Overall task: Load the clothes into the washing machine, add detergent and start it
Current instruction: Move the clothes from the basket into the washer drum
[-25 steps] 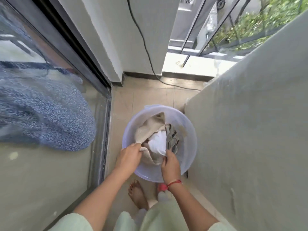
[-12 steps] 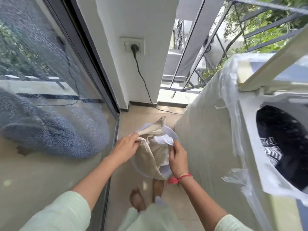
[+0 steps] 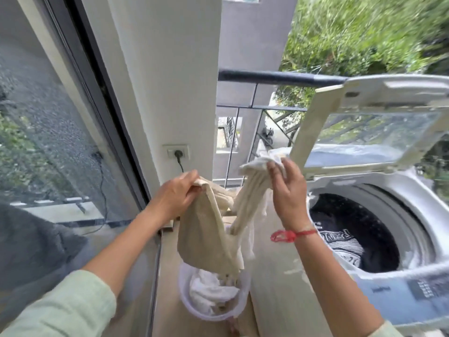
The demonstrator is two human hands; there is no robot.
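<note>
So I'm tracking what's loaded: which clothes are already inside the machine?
The dark and black-and-white striped clothes in the drum. The beige garment hangs from the left hand and right hand; the white clothes remain in the basin.

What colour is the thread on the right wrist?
Red, a thin thread tied round the wrist; clear in the head view.

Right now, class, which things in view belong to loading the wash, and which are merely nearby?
Part of the job:
beige garment, held by left hand and right hand
washing machine, lid up
basin with white clothes

Just nearby:
wall socket
railing
glass door
</note>
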